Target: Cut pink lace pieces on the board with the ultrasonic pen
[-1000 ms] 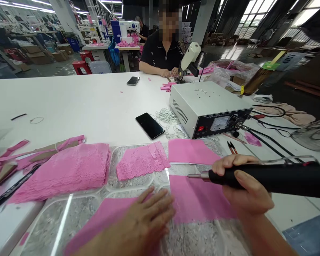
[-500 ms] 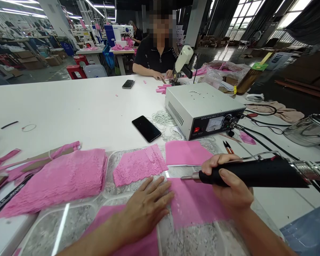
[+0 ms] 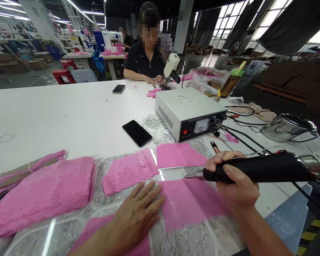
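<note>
My left hand (image 3: 138, 213) lies flat with fingers spread, its fingertips at the left edge of a sheer pink fabric piece (image 3: 189, 204). Part of another pink fabric piece (image 3: 88, 233) shows under my left wrist and forearm. In my right hand (image 3: 236, 177) is a black corded ultrasonic cutter (image 3: 266, 167), fingers wrapped round its handle. Its metal tip points left over the upper edge of the sheer piece; whether it touches, I cannot tell. Beyond lie a lace piece (image 3: 132, 172) and a plain pink piece (image 3: 180, 156), on a grey patterned board (image 3: 184, 241) under clear plastic.
A folded pink lace stack (image 3: 56, 188) lies left. Beyond the board are a phone (image 3: 137, 132), tangled elastic cord (image 3: 153, 122) and a grey control box (image 3: 192, 106) with cables. A glass jar (image 3: 285, 128) stands right. Across the table (image 3: 56, 113) a person (image 3: 146, 60) sits by a machine.
The view has turned to the right, so the table's things appear farther left. The cutter's tip has shifted slightly right along the sheer piece's upper edge. My left hand stays flat beside it.
</note>
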Demonstrator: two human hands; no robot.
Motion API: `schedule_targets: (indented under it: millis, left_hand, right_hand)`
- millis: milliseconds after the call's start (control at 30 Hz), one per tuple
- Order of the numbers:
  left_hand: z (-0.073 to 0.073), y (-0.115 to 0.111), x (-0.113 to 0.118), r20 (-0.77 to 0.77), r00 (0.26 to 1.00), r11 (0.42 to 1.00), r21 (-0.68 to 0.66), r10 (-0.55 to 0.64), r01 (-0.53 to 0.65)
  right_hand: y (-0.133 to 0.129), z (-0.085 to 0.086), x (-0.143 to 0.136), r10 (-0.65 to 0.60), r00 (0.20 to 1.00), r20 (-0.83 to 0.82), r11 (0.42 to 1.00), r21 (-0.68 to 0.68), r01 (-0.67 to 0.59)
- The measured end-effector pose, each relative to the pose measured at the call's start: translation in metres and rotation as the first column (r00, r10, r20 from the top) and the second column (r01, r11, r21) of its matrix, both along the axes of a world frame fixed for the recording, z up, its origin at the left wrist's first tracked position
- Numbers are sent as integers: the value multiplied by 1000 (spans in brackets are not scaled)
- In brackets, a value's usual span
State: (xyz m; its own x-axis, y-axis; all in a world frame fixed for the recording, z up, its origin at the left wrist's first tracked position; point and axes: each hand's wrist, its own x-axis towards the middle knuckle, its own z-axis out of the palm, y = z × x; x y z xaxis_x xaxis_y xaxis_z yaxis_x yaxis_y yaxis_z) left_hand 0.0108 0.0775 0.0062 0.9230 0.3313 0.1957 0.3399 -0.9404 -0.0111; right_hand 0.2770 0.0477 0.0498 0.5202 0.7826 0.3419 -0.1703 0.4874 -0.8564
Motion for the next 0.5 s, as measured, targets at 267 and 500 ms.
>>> schedule_targets:
  millis: [267,500]
  left_hand:
    - [1,2,0,2,1000,999,46,-8,8]
    - [-2,2,-2,39,999,999,43,-13,12]
  right_hand:
    - [-2,-10,5,-34,999,-10,999,-2,34]
    - [-2,-13,3,2,1000,-4,1000,-15,-2]
